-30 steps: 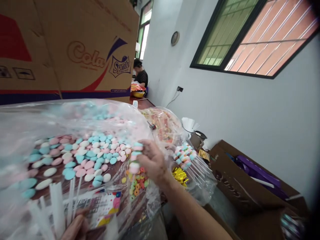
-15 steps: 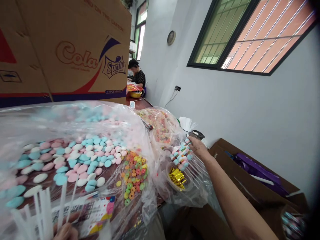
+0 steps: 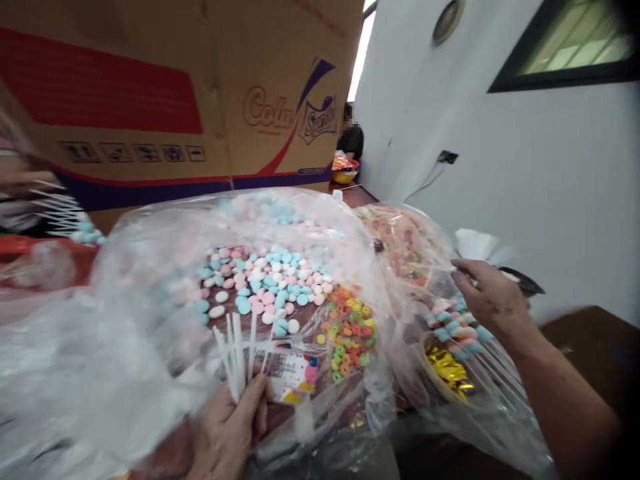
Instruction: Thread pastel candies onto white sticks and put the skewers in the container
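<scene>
My left hand is closed around several white sticks, which fan upward from its fingers. Just beyond it lies a printed card with coloured dots. My right hand is raised with its fingers apart and nothing visible in them, over a pile of candy skewers strung with pink, blue and white pieces. Loose pink, blue and white candies spill from a clear plastic bag. Beside them are small ring candies in orange, yellow and green.
A big cardboard box stands behind the bag. Gold twist ties fill a bowl by the skewers. White strips stand near the wall. At the left edge another person's hand holds white sticks; a second person sits farther back.
My view has turned left, bringing the left hand and another person's hand into sight. My right hand has come off the candy skewers, which stay on the pile.
</scene>
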{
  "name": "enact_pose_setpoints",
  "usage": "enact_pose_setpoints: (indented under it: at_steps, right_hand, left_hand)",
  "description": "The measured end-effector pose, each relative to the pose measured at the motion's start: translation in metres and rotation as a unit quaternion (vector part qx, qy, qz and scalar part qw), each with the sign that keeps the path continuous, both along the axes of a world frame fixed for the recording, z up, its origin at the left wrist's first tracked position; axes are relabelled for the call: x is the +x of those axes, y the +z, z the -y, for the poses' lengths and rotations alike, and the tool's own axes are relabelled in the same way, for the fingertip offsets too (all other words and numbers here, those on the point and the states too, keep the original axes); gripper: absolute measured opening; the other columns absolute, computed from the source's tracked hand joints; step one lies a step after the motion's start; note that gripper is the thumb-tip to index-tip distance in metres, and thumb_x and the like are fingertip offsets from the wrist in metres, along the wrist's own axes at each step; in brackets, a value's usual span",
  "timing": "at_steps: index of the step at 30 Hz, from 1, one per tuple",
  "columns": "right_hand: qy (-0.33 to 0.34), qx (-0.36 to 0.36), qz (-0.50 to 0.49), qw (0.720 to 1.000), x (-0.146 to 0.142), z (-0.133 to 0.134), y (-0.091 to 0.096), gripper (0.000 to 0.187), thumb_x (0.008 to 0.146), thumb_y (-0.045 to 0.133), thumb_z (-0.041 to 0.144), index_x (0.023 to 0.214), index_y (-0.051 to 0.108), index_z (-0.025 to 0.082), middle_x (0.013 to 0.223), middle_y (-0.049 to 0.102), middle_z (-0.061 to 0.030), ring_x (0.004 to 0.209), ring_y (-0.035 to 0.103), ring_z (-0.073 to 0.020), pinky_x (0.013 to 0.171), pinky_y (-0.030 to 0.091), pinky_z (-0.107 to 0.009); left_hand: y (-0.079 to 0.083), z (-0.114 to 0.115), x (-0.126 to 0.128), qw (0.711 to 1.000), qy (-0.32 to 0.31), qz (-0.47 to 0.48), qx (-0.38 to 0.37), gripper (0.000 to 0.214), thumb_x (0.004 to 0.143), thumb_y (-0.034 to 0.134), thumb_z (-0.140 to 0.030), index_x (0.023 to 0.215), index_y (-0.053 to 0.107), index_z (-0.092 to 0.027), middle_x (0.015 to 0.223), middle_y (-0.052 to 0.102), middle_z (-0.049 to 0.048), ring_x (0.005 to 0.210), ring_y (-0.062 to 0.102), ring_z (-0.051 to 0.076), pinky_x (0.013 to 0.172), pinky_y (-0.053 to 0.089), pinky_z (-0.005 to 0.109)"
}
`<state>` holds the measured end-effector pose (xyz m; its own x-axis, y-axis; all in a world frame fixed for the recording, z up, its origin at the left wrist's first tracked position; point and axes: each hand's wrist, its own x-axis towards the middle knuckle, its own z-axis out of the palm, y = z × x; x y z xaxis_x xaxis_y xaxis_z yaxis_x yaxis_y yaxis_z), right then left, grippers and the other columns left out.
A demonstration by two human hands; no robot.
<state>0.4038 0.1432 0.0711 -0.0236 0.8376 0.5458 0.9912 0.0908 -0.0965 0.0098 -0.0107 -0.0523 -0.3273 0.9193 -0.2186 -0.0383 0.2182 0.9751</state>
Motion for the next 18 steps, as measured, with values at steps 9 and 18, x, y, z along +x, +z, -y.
enact_pose_setpoints:
  at_steps: [9, 18]
  right_hand:
    - [0.408, -0.175, -0.087, 0.892, -0.213, 0.021, -0.032, 0.025, 0.095, 0.048, 0.019, 0.099, 0.072, 0.022, 0.097, 0.073, -0.0071, 0.092, 0.066, -0.022, 0.084, 0.052, -0.036]
    - [0.393, -0.222, 0.039, 0.891, -0.262, 0.019, -0.077, 0.017, 0.085, 0.055, 0.006, 0.089, 0.065, 0.019, 0.099, 0.069, -0.0107, 0.095, 0.06, -0.0252, 0.082, 0.048, -0.034]
  left_hand:
    - [0.004, 0.001, 0.005, 0.993, 0.031, 0.108, 0.028, 0.047, 0.074, 0.073, -0.061, 0.073, 0.061, -0.016, 0.043, 0.051, -0.0073, 0.031, 0.038, 0.006, 0.036, 0.025, 0.016]
    - [-0.002, 0.001, 0.01, 0.987, 0.057, 0.136, 0.057, 0.041, 0.077, 0.072, -0.056, 0.083, 0.063, -0.016, 0.055, 0.059, -0.0055, 0.031, 0.039, 0.004, 0.033, 0.025, 0.015]
